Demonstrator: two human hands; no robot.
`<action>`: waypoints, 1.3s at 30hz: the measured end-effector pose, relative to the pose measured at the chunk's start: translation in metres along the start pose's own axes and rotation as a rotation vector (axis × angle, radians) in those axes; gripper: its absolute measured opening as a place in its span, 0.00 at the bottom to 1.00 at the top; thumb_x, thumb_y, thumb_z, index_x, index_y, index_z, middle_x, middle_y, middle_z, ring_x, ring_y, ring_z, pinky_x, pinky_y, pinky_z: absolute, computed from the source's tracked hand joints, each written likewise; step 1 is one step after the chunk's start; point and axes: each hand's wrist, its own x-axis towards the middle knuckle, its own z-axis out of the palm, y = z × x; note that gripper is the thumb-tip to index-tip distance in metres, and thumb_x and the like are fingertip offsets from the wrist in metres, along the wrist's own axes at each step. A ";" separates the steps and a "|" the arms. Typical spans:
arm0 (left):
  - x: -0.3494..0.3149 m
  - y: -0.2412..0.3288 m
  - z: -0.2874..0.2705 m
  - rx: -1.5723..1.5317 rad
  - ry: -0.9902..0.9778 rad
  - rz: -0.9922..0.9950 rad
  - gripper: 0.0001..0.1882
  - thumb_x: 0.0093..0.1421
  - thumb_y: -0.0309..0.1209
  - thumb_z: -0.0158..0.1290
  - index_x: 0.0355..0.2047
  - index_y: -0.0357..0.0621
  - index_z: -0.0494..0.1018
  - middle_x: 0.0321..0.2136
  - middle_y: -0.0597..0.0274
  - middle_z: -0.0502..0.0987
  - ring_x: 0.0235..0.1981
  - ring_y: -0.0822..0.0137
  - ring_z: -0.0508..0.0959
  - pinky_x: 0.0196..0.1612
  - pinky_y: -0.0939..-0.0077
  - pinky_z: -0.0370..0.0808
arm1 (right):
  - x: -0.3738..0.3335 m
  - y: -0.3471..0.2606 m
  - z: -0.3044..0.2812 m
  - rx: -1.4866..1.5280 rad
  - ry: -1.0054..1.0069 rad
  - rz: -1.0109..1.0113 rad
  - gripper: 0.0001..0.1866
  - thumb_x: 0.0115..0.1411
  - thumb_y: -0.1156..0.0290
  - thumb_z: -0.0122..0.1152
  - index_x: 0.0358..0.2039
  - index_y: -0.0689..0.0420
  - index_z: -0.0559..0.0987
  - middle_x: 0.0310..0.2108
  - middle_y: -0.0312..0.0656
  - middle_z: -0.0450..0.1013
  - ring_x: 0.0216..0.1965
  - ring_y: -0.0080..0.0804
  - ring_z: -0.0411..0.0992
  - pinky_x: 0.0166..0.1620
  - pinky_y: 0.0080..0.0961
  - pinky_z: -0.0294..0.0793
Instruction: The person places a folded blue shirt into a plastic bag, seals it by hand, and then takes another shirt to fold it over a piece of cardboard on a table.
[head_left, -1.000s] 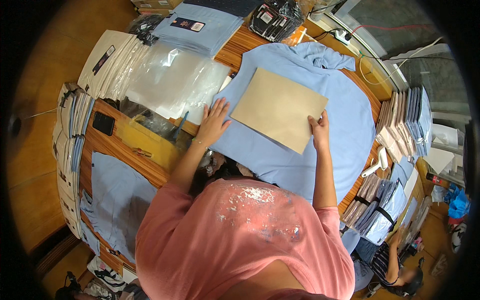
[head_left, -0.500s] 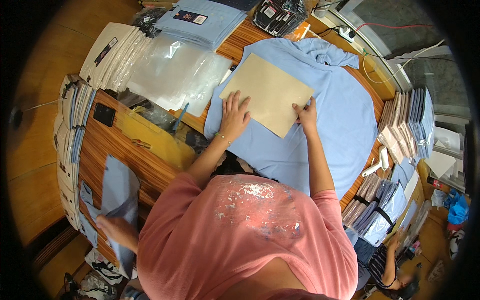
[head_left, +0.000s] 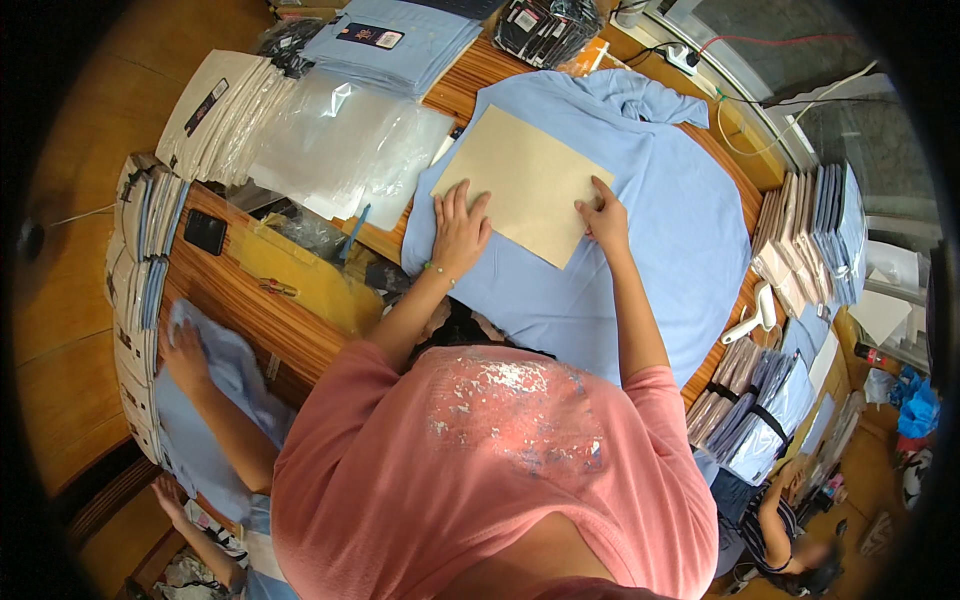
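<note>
A tan cardboard sheet [head_left: 522,180] lies at a slant on a light blue garment [head_left: 670,250] spread over the table. My left hand [head_left: 460,230] rests on the sheet's near left edge, fingers spread. At its right edge, my right hand [head_left: 605,215] touches the top with thumb and index finger apart; its other fingers are partly hidden. The garment reaches beyond the sheet, with a bunched part [head_left: 650,100] at the far side.
Clear plastic bags [head_left: 350,135] lie left of the garment, near folded light blue garments [head_left: 390,45]. Packed garments [head_left: 785,235] and a white-handled roller [head_left: 755,315] stand right. At lower left, another person's hand [head_left: 185,360] is on blue cloth [head_left: 215,410]. A phone [head_left: 205,231] lies left.
The index finger of my right hand has shifted from the sheet's corner onto its top. At left, the other person's hand has moved farther up, and the blue cloth now lies flatter.
</note>
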 end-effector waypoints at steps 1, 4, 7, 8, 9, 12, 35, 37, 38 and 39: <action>0.000 0.000 0.000 0.004 0.006 0.003 0.22 0.55 0.33 0.46 0.51 0.43 0.62 0.55 0.44 0.54 0.58 0.48 0.53 0.58 0.41 0.46 | 0.003 0.004 0.002 -0.063 0.024 -0.035 0.31 0.49 0.68 0.60 0.55 0.55 0.66 0.22 0.43 0.71 0.21 0.31 0.71 0.23 0.27 0.70; 0.003 0.002 0.000 0.004 0.000 0.010 0.23 0.55 0.33 0.46 0.51 0.42 0.63 0.56 0.43 0.53 0.58 0.47 0.53 0.58 0.40 0.46 | 0.011 0.014 0.005 -0.214 0.071 -0.088 0.31 0.49 0.62 0.59 0.55 0.53 0.66 0.24 0.47 0.73 0.28 0.38 0.74 0.32 0.32 0.72; 0.004 0.006 -0.003 0.046 0.005 0.016 0.22 0.56 0.34 0.46 0.51 0.43 0.63 0.56 0.43 0.54 0.58 0.48 0.53 0.58 0.44 0.48 | 0.002 0.006 0.000 -0.311 0.094 -0.075 0.32 0.50 0.57 0.60 0.55 0.52 0.66 0.24 0.48 0.74 0.31 0.42 0.73 0.35 0.34 0.71; 0.004 0.008 -0.006 0.067 0.011 0.021 0.22 0.56 0.35 0.47 0.51 0.43 0.64 0.56 0.44 0.54 0.58 0.49 0.52 0.58 0.46 0.50 | -0.008 -0.001 -0.004 -0.350 0.131 -0.088 0.31 0.50 0.56 0.60 0.54 0.53 0.67 0.23 0.48 0.73 0.29 0.41 0.73 0.33 0.34 0.71; 0.003 0.013 -0.016 0.014 -0.033 0.033 0.21 0.56 0.35 0.47 0.50 0.42 0.65 0.54 0.44 0.57 0.55 0.50 0.56 0.55 0.49 0.55 | -0.018 -0.006 -0.011 -0.387 0.168 -0.101 0.31 0.50 0.56 0.60 0.53 0.53 0.67 0.22 0.47 0.73 0.27 0.41 0.73 0.32 0.34 0.71; -0.017 0.027 -0.063 -0.258 -0.419 -0.077 0.16 0.57 0.36 0.47 0.43 0.41 0.68 0.41 0.49 0.68 0.42 0.55 0.68 0.43 0.62 0.67 | -0.093 0.020 -0.039 -0.334 0.094 -0.202 0.22 0.53 0.55 0.58 0.43 0.56 0.72 0.15 0.44 0.68 0.16 0.39 0.65 0.22 0.34 0.64; -0.138 -0.029 0.032 -1.746 -0.433 -1.455 0.22 0.63 0.44 0.38 0.51 0.43 0.58 0.48 0.58 0.64 0.49 0.60 0.65 0.51 0.63 0.62 | -0.317 0.234 -0.068 1.070 0.819 0.870 0.09 0.54 0.68 0.58 0.31 0.55 0.69 0.24 0.36 0.67 0.23 0.26 0.70 0.22 0.24 0.73; -0.139 -0.017 -0.001 -1.616 -0.191 -1.446 0.24 0.63 0.44 0.37 0.54 0.43 0.57 0.51 0.57 0.63 0.52 0.59 0.64 0.54 0.62 0.60 | -0.324 0.220 -0.072 0.971 0.933 0.798 0.07 0.53 0.70 0.56 0.31 0.55 0.69 0.23 0.35 0.67 0.22 0.25 0.69 0.22 0.22 0.72; -0.127 -0.003 -0.023 -1.542 -0.078 -1.408 0.25 0.64 0.45 0.37 0.55 0.43 0.56 0.53 0.57 0.62 0.53 0.59 0.63 0.55 0.62 0.60 | -0.327 0.223 -0.077 0.950 0.994 0.712 0.08 0.53 0.71 0.54 0.33 0.56 0.69 0.24 0.35 0.68 0.21 0.23 0.67 0.21 0.20 0.71; -0.111 0.014 -0.045 -1.499 0.009 -1.356 0.26 0.64 0.45 0.37 0.57 0.43 0.55 0.54 0.57 0.62 0.54 0.58 0.62 0.56 0.61 0.59 | -0.326 0.214 -0.088 0.960 0.964 0.567 0.11 0.52 0.71 0.54 0.37 0.55 0.68 0.26 0.35 0.68 0.20 0.22 0.67 0.19 0.18 0.69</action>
